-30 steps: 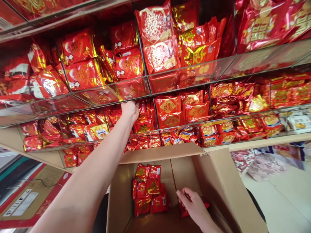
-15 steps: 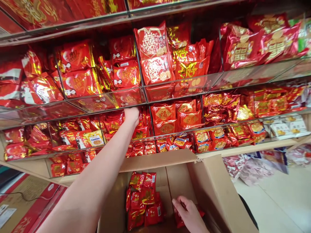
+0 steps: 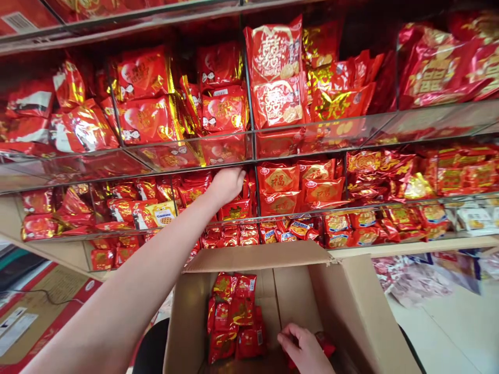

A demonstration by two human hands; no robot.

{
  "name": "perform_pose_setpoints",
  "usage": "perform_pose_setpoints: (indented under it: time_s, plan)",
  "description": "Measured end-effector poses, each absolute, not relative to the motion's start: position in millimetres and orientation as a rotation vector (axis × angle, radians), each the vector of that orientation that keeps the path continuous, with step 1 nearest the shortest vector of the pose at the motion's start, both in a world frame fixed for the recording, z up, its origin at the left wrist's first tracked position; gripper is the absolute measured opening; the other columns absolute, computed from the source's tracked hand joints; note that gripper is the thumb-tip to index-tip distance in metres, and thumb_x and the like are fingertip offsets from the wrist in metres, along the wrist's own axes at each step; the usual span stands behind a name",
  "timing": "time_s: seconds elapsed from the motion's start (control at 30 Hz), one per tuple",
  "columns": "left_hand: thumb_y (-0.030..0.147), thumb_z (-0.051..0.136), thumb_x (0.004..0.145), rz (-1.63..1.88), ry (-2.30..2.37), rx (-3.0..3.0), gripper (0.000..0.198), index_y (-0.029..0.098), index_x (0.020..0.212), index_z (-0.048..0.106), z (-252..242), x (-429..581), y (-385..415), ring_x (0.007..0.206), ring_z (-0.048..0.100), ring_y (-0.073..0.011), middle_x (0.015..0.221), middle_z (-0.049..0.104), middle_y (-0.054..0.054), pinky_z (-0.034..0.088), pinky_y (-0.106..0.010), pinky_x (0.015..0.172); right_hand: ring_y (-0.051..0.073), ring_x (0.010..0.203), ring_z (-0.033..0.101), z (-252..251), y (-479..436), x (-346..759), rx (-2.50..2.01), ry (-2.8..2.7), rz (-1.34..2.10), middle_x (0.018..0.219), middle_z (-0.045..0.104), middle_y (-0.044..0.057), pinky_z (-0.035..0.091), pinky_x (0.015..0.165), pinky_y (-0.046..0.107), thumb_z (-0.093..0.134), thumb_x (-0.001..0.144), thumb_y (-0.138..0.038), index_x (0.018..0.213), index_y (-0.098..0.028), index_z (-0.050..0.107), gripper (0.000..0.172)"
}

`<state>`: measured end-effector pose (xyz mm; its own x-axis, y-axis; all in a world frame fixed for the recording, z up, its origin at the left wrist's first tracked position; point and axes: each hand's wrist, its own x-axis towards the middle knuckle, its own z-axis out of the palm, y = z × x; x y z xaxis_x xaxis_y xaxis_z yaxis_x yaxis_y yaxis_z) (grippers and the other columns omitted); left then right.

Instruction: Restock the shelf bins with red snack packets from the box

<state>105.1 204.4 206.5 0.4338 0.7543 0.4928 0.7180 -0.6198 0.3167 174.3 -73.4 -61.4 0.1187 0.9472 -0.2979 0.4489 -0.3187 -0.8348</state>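
My left hand (image 3: 229,184) reaches into a lower shelf compartment, just under the upper shelf's clear front lip. Red and gold snack packets (image 3: 236,210) lie beneath and beside it. Its knuckles are bent and the fingertips are hidden. My right hand (image 3: 303,345) is low inside an open cardboard box (image 3: 249,258). Its fingers are curled over a red snack packet (image 3: 325,344) that shows only at the hand's edges. Left of it in the box, several red packets (image 3: 237,322) lie stacked in rows.
Clear lips and dividers split the shelves into compartments of red packets (image 3: 278,101). A yellow cookie packet (image 3: 164,214) lies at the left. A flat red and brown carton (image 3: 47,311) stands at lower left. Plastic-wrapped bags (image 3: 419,283) lie on the floor at right.
My left hand has drawn slightly out, so more of its back and knuckles show. The view has shifted a little. My right hand stays over the packet in the box.
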Motion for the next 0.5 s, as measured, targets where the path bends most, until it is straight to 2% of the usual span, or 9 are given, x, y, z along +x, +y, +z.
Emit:
perform_pose_setpoints:
  time_s: [0.13, 0.2, 0.33, 0.4, 0.5]
  plan:
    - [0.039, 0.034, 0.083, 0.878, 1.482, 2.789, 0.046, 0.006, 0.108, 0.052, 196.3, 98.0, 186.3, 0.109, 0.046, -0.0325, 0.112, 0.055, -0.020, 0.023, -0.052, 0.097, 0.019, 0.065, 0.054, -72.4, -73.1, 176.3, -1.869, -1.365, 1.084, 0.064, 0.060, 0.005, 0.036, 0.059, 0.025, 0.037, 0.078, -0.040, 0.063, -0.019, 0.052, 0.030]
    - [0.045, 0.028, 0.084, 0.791, 1.578, 2.894, 0.053, 0.008, 0.119, 0.042, 191.1, 94.0, 182.9, 0.110, 0.045, -0.0312, 0.115, 0.054, -0.018, 0.023, -0.053, 0.097, 0.019, 0.065, 0.055, -76.2, -72.6, 176.5, -1.880, -1.375, 1.079, 0.064, 0.061, 0.005, 0.036, 0.058, 0.025, 0.037, 0.078, -0.037, 0.063, -0.018, 0.053, 0.028]
    - [0.048, 0.023, 0.085, 0.577, 1.527, 3.064, 0.054, 0.021, 0.131, 0.023, 186.7, 91.3, 183.7, 0.114, 0.042, -0.0286, 0.121, 0.052, -0.009, 0.022, -0.056, 0.096, 0.017, 0.067, 0.057, -80.6, -71.9, 172.8, -1.898, -1.421, 1.123, 0.067, 0.064, 0.004, 0.038, 0.059, 0.022, 0.043, 0.075, -0.024, 0.066, -0.017, 0.058, 0.018]
    - [0.048, 0.025, 0.084, 0.548, 1.498, 3.077, 0.057, 0.018, 0.132, 0.019, 186.6, 91.4, 184.3, 0.115, 0.041, -0.0289, 0.122, 0.051, -0.011, 0.020, -0.057, 0.096, 0.015, 0.065, 0.058, -85.3, -71.8, 170.3, -1.895, -1.453, 1.150, 0.068, 0.066, 0.003, 0.038, 0.057, 0.021, 0.044, 0.072, -0.016, 0.071, -0.017, 0.060, 0.016]
    - [0.047, 0.028, 0.084, 0.674, 1.515, 3.069, 0.059, 0.008, 0.129, 0.027, 185.9, 90.5, 183.6, 0.114, 0.041, -0.0289, 0.121, 0.051, -0.017, 0.016, -0.053, 0.099, 0.014, 0.063, 0.060, -94.7, -71.7, 169.2, -1.865, -1.543, 1.164, 0.068, 0.067, 0.002, 0.039, 0.055, 0.020, 0.043, 0.070, -0.010, 0.078, -0.017, 0.063, 0.022]
